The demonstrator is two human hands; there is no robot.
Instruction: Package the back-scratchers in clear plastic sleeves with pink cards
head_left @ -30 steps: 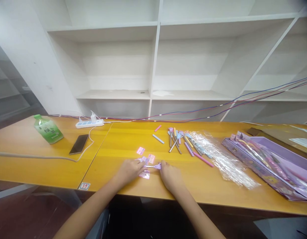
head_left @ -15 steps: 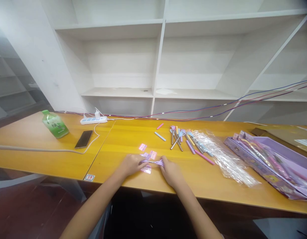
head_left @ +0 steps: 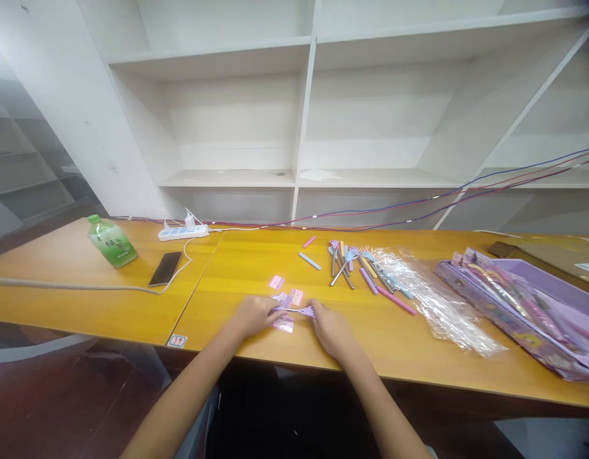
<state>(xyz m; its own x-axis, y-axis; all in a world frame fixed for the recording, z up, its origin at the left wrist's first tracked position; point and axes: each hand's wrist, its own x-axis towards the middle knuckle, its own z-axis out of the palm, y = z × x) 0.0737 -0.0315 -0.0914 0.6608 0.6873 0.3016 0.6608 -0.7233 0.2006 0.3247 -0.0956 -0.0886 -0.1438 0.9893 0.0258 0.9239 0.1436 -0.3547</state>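
A small back scratcher (head_left: 306,312) with a purple hand-shaped head and a thin metal shaft lies level between my hands, just over the table. My left hand (head_left: 255,315) is closed round its purple handle end, mostly hidden by the fingers. At the other end, the fingertips of my right hand (head_left: 331,325) pinch the purple head. Small pink printed cards lie around and under it, among them one upper card (head_left: 276,282), another at its right (head_left: 297,296) and one nearer the edge (head_left: 283,325).
Several back scratchers (head_left: 342,264) are heaped to the right, with loose coloured sleeves such as a blue one (head_left: 310,261) and a magenta one (head_left: 396,300). Clear plastic bags (head_left: 438,312) and a purple box (head_left: 486,319) follow. Leftward are a phone (head_left: 165,268), a green bottle (head_left: 113,242) and a power strip (head_left: 183,233).
The view has shifted slightly, so everything sits a little further right. Both hands keep their hold on the back scratcher with no clear movement.
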